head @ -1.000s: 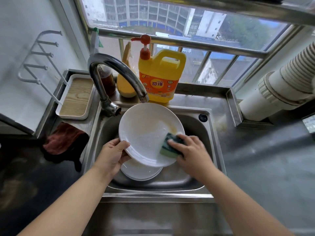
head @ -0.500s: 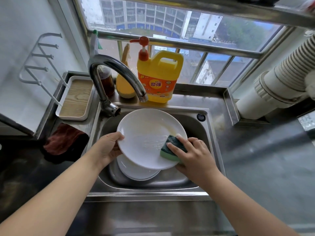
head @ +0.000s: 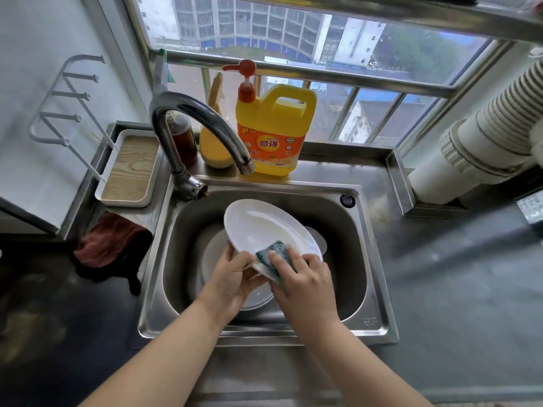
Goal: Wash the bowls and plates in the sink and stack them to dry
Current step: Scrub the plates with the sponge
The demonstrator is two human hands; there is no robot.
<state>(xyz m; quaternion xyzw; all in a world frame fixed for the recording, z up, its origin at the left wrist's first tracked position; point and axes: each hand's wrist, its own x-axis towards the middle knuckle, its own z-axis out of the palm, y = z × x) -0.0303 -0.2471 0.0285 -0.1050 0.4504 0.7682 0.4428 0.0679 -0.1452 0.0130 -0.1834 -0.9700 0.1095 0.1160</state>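
A white plate point(head: 261, 227) is held tilted over the steel sink point(head: 364, 259). My left hand point(head: 232, 277) grips its near rim from below. My right hand point(head: 302, 277) holds a green sponge point(head: 271, 255) pressed against the plate's near edge. More white dishes point(head: 211, 254) lie in the basin beneath, partly hidden by the plate and my hands; a rim of one point(head: 318, 239) shows to the right.
A curved tap point(head: 202, 124) arches over the sink's back left. Yellow detergent jug point(head: 274, 133) and two bottles stand behind it. A wood-bottomed white tray point(head: 129, 168) with a wire rack point(head: 63, 98) sits at left, a red cloth point(head: 108, 242) below it. Grey counter point(head: 455, 274) extends right.
The plate has turned more edge-on and dropped lower in the sink. My left hand slid from its left rim to its near rim. The sponge moved to the plate's near edge.
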